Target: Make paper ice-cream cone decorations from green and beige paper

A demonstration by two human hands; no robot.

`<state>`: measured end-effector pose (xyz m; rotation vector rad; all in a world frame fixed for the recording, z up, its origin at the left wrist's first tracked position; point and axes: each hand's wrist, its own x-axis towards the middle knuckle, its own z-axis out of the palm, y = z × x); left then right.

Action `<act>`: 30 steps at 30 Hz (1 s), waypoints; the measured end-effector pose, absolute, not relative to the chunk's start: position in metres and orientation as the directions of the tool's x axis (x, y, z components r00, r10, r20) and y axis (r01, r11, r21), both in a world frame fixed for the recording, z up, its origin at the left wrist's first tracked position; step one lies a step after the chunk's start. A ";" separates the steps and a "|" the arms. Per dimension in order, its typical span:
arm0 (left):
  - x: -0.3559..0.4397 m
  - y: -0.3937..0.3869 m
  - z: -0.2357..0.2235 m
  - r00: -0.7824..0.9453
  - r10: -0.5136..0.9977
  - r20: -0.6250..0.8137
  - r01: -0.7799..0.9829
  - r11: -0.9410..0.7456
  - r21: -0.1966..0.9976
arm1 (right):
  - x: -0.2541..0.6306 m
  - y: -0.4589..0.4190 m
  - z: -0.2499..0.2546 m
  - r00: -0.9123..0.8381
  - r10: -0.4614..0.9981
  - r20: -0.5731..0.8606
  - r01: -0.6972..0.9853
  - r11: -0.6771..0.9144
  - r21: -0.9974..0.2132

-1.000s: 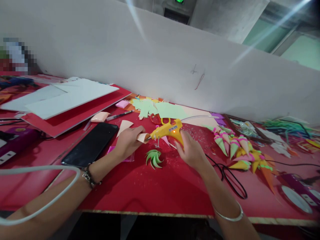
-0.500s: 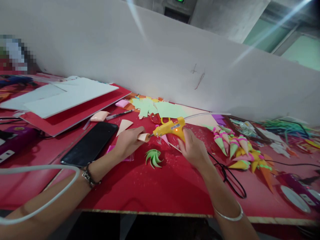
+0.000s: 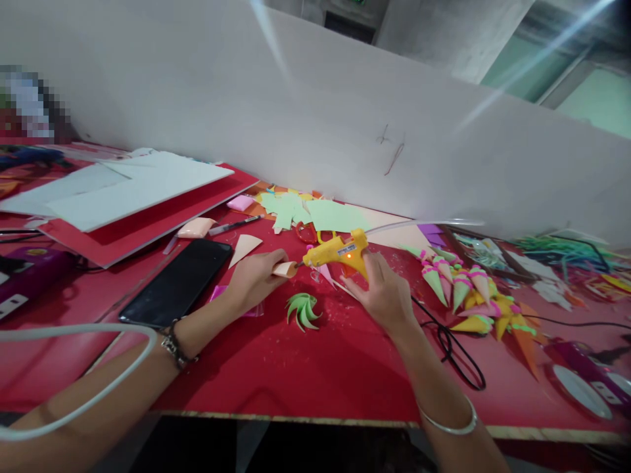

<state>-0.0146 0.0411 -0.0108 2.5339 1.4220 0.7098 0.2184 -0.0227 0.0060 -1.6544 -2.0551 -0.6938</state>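
My left hand (image 3: 254,279) pinches a small curled piece of peach paper (image 3: 284,269). Wrapped round the handle of a yellow hot glue gun (image 3: 340,251) is my right hand (image 3: 387,289). The gun's nozzle points left and meets the open end of the curled paper; whether it touches cannot be made out. An orange light glows on the gun's side, and a clear glue stick (image 3: 394,225) sticks out of its back. Just below the nozzle, a green swirled paper piece (image 3: 302,311) lies on the red table (image 3: 315,381). A flat peach paper piece (image 3: 245,248) rests behind my left hand.
A black phone (image 3: 177,282) lies to the left, near white boards (image 3: 142,187). Scissors (image 3: 315,234) and green paper scraps (image 3: 335,215) lie at the back. Several colourful paper cones (image 3: 463,289), a black cable (image 3: 456,355) and a purple power strip (image 3: 586,368) are on the right.
The glue gun and my right hand have shifted very slightly to the right. The glue stick at its back shows a little further right. My left hand keeps its hold on the peach paper.
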 end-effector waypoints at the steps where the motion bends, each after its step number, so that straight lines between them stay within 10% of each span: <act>1: -0.015 0.041 -0.011 0.440 0.836 0.328 0.762 -0.541 0.355 | 0.218 -0.023 0.006 -0.215 0.770 0.601 0.977 0.165 0.138; 30: -0.010 0.040 -0.013 0.461 0.813 0.357 0.588 -0.581 0.563 | 0.216 -0.024 0.007 -0.355 0.584 0.730 0.927 0.115 0.358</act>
